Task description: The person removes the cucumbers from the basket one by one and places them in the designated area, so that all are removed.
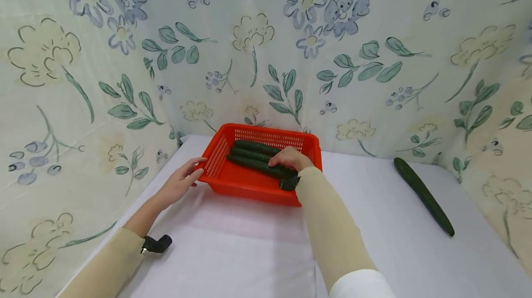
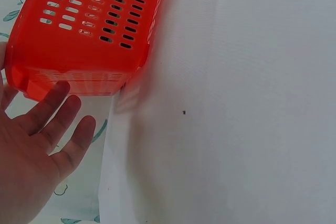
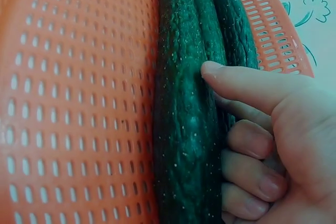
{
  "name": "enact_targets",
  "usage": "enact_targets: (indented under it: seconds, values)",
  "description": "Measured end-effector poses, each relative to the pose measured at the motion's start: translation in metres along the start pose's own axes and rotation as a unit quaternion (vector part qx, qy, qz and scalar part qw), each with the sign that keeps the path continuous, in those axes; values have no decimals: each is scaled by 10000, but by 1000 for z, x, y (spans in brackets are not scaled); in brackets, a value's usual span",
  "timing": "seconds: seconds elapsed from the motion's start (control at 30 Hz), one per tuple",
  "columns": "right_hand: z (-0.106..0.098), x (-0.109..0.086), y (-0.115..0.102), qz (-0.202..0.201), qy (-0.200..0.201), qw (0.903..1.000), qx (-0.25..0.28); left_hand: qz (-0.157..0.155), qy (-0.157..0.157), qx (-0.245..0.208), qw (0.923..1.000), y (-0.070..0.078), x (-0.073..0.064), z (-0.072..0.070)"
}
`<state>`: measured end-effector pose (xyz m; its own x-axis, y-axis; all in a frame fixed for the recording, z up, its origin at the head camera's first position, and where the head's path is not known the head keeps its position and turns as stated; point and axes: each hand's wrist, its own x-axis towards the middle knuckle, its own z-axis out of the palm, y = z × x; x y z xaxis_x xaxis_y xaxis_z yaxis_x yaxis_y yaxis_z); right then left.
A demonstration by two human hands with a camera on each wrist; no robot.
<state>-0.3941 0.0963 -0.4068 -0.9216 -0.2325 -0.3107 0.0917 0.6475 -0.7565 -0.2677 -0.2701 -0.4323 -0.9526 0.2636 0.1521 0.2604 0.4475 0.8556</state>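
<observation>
A red plastic basket [image 1: 249,191] with slotted sides holds three dark green cucumbers lying side by side. My right hand [image 1: 291,158] reaches in over the near right side and grips the nearest cucumber [image 3: 184,108]. In the right wrist view its thumb lies on top of that cucumber, the other fingers curled down along the side. The other two cucumbers [image 3: 236,19] are just past it, partly hidden by the hand. My left hand [image 1: 180,182] holds the basket's left rim, with digits on top and others, spread fairly straight [image 2: 52,124], below the rim.
A single cucumber [image 1: 424,196] lies apart on the white tabletop [image 1: 357,205] at the right. Floral cloth [image 1: 232,57] hangs behind the table and along both sides. A small black camera [image 1: 157,244] sits at the left wrist.
</observation>
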Motion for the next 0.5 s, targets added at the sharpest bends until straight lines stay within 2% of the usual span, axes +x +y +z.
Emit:
enact_targets:
  seconds: [0.1, 0.3, 0.5]
  values:
    - [-2, -4, 0, -113, -20, 9999, -9, 0, -10, 8, 10000, 2, 2, 1]
    - [-3, -5, 2, -273, -317, 9991, 39, -40, 8, 34, 10000, 3, 1, 1]
    - [1, -3, 6, -329, -265, 9991, 59, -34, 28, 4, 10000, 3, 1, 2]
